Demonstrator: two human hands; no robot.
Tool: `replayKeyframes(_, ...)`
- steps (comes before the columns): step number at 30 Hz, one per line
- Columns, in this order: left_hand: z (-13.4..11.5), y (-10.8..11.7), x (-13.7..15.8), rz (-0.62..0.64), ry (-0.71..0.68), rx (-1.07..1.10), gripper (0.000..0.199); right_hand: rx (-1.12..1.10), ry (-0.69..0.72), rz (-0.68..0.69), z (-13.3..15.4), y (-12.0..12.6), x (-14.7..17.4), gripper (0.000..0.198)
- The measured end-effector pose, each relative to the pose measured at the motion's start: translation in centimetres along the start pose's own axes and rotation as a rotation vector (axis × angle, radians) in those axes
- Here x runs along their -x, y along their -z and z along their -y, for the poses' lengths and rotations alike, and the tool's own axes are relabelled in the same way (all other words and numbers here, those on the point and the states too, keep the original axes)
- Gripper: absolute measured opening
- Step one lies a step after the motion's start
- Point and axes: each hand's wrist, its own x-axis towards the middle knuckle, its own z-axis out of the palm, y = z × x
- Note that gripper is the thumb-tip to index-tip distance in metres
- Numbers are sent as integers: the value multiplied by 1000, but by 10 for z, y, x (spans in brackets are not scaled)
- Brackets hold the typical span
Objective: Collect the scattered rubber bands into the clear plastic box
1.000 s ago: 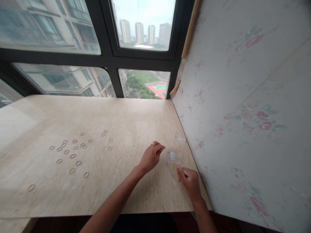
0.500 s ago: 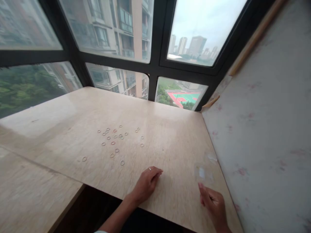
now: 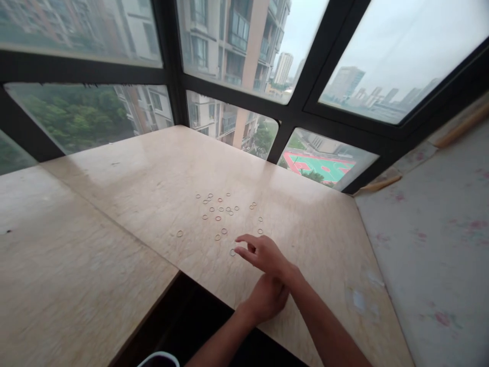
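My right hand (image 3: 263, 255) reaches, fingers loose, over a little ring (image 3: 232, 252); my left hand (image 3: 267, 298) rests under it, grip hidden. A clear bag (image 3: 357, 300) lies off to the right.

Small thin rubber bands (image 3: 219, 211) lie flat, scattered mid-table; the nearest band (image 3: 232, 252) sits just left of your fingertips.

table (image 3: 126, 168): marbled beige | window (image 3: 229, 46): dark frames | wallpaper (image 3: 431, 229): floral, right

Soft overcast daylight enters through the windows (image 3: 237, 46), leaving a pale sheen on the worktop (image 3: 160, 168). Edges bend and blur; shadows are faint.
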Motion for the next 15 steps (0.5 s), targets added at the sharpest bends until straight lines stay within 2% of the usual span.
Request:
replayKeyframes(2,-1,2,1,-3,4,13,22,209,66,110,8,-13,-28,34)
replayKeyframes(6,-4,6,1,-115,34,188,20,525,167,279,15,-34,-63,30)
replayKeyframes(9,-5,9,1,-147,72,260,19,566,209,312,16,-42,-73,24)
replayKeyframes(15,-9,12,6,-20,105,274,27,578,301,323,11,-48,-76,24)
